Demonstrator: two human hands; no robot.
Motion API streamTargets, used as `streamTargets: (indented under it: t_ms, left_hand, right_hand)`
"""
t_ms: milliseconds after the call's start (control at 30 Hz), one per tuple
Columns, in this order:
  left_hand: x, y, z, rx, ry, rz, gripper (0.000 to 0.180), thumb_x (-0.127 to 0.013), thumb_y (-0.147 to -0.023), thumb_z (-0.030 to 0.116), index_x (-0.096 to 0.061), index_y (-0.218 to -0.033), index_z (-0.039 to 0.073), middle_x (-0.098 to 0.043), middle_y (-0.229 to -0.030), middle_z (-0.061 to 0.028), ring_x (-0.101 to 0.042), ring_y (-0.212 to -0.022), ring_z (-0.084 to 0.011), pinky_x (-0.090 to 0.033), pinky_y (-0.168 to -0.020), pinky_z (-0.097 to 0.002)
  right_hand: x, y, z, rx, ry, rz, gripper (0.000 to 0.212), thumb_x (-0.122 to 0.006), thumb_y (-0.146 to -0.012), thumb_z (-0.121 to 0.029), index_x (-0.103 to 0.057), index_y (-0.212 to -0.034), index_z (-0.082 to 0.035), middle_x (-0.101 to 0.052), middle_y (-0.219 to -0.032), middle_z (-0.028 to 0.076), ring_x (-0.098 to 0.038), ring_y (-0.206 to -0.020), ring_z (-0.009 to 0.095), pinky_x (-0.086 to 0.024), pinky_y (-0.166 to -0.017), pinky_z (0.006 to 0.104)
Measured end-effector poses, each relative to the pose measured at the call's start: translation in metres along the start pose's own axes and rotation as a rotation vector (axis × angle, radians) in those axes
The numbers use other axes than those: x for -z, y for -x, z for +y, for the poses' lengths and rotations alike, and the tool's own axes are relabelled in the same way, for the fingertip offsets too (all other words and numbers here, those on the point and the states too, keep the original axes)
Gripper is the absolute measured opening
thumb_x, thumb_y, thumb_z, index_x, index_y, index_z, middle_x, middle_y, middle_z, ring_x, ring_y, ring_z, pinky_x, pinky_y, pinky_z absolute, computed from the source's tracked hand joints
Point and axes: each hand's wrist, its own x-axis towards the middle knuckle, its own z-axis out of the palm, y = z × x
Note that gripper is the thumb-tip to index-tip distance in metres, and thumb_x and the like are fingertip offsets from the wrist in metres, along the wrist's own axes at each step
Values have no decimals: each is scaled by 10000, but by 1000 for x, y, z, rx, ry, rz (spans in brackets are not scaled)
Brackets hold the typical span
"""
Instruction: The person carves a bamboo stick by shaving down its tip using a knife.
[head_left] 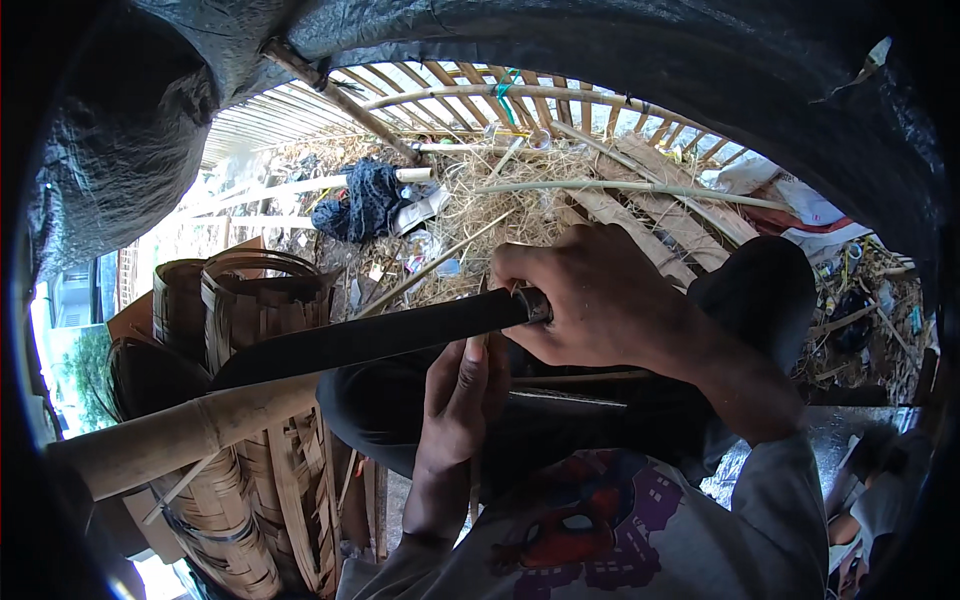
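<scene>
My right hand (605, 300) is closed around the handle of a machete (370, 340). Its long dark blade reaches out to the left, the tip just above a thick bamboo pole (200, 430). Below the handle end of the blade, my left hand (455, 405) pinches a thin bamboo strip (476, 488), thumb pointing up. The strip stands roughly upright and runs up to the blade beside my right hand. Whether the cutting edge touches it, I cannot tell. My legs in dark trousers are folded beneath both hands.
Woven bamboo baskets (265, 300) stand at the left, with more woven bamboo (215, 505) under the pole. Ahead lie pale shavings (510, 205), flat bamboo pieces (640, 215) and a dark cloth (362, 205). A slatted bamboo fence (450, 92) and dark sheeting (640, 40) surround the place. Another person (880, 500) shows at lower right.
</scene>
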Motion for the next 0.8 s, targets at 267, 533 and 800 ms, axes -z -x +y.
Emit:
streamTargets:
  t_ms: [267,533,800]
  left_hand:
    - [-8,-2,-1,-91,-124,39,284,-419,-993,316,-483,-987,40,-369,-572,49,-284,-422,-19,-211,-380,-188]
    - [-3,-1,0,7,27,20,286,-517,-960,159,-467,-1196,5,-429,-622,64,-349,-512,-4,-244,-456,-181]
    - [-1,0,-4,-59,8,-57,309,-491,-949,52,-441,-1253,27,-496,-821,23,-371,-563,7,-280,-473,-178]
  right_hand:
    - [-1,1,6,-32,23,13,240,-727,-687,-233,-596,-827,-89,-609,-564,63,-649,-569,268,-511,-573,373]
    - [0,1,9,-87,0,-46,323,-735,-698,-294,-626,-881,-51,-636,-609,100,-673,-645,289,-542,-626,410]
    - [1,-1,8,-88,-4,-59,319,-735,-707,-285,-627,-889,-48,-645,-629,88,-675,-665,287,-541,-652,409]
